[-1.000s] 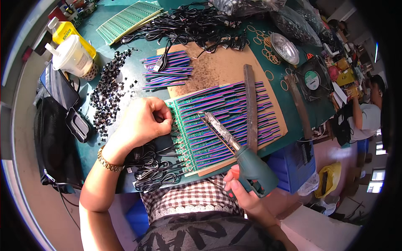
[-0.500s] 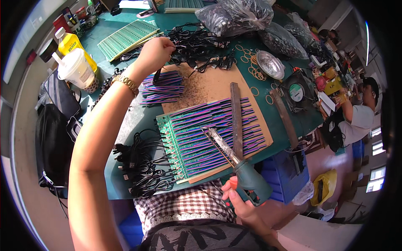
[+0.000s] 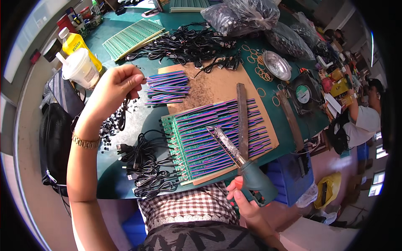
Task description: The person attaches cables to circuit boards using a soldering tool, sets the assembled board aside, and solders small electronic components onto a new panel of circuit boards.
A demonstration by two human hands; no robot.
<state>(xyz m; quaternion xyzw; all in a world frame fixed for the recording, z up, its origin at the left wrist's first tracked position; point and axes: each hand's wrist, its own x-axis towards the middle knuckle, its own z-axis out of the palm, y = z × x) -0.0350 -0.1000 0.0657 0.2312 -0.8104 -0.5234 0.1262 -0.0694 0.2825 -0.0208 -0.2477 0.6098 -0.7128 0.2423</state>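
Left hand drawn back from the upper cable pile, a black cable in its grip

Half a second ago the left hand (image 3: 119, 85) was over the cable pile (image 3: 188, 42) at the upper middle; now it is at the left of the frame, beside the loose wires (image 3: 167, 87). Its grip is pinched, thumb against fingertips, with a black cable (image 3: 124, 112) hanging below. The right hand (image 3: 245, 203), lower centre, has its fingers curled round the handle of a green soldering gun (image 3: 254, 180), whose tip is over the wired circuit board (image 3: 175, 148) at mid-frame.

The green tabletop (image 3: 115, 180) is sunlit at the left and shadowed toward the lower left. Cardboard (image 3: 217, 85) lies under the board, and a brown bar (image 3: 242, 121) crosses its wires. Coiled cables (image 3: 155, 180) crowd the board's left side, near the front edge.

A sunlit stretch of tabletop runs between the loose wires and the coils; a narrower green strip separates the cardboard from a second bar (image 3: 290, 119) at the right. The front edge passes just above the checked cloth (image 3: 188, 205). Beyond the right edge are a blue bin (image 3: 289, 180) and, farther right, a seated person (image 3: 364, 121).
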